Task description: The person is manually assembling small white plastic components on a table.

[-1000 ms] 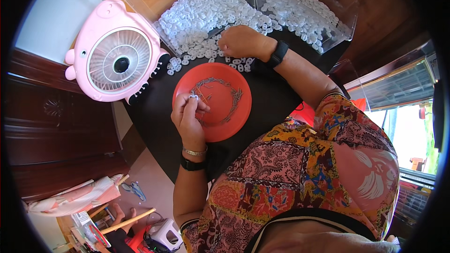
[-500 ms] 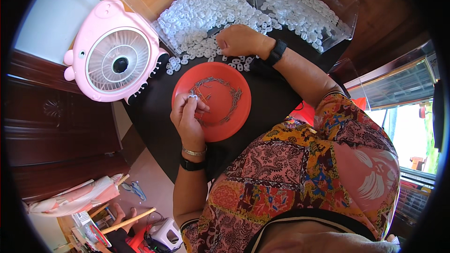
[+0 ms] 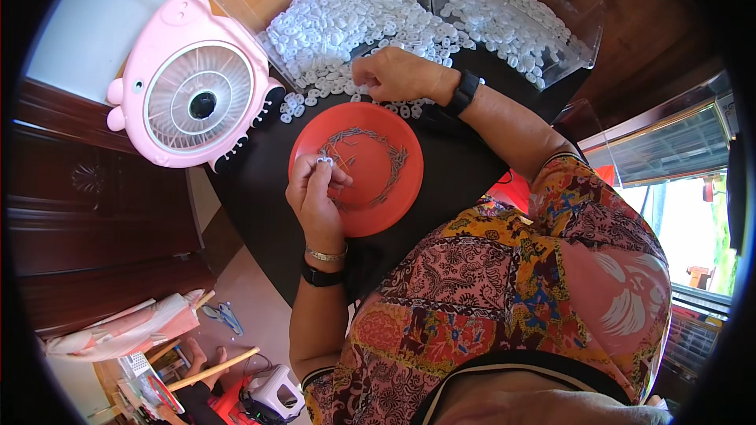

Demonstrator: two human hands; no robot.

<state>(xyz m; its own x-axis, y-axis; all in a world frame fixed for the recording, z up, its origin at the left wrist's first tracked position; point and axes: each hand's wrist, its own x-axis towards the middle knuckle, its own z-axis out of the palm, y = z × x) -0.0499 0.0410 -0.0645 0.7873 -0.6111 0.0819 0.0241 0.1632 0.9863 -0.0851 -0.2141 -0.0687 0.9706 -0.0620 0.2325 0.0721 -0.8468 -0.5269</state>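
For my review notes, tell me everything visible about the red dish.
The red dish is round and shallow with a raised rim; its smooth, slightly shiny surface looks like plastic. It lies flat on the black tabletop. Inside, small grey, metal-looking pins form a rough ring, with a few orange-looking ones at the left. The left hand, pinching a white piece, hides part of its left side; whether hand and dish touch is unclear.

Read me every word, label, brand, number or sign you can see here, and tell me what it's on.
No text is readable.
Pink fan: no lettering I can make out.
White pieces: too small to tell.
Red plate: none visible.
Patterned shirt: no readable words.
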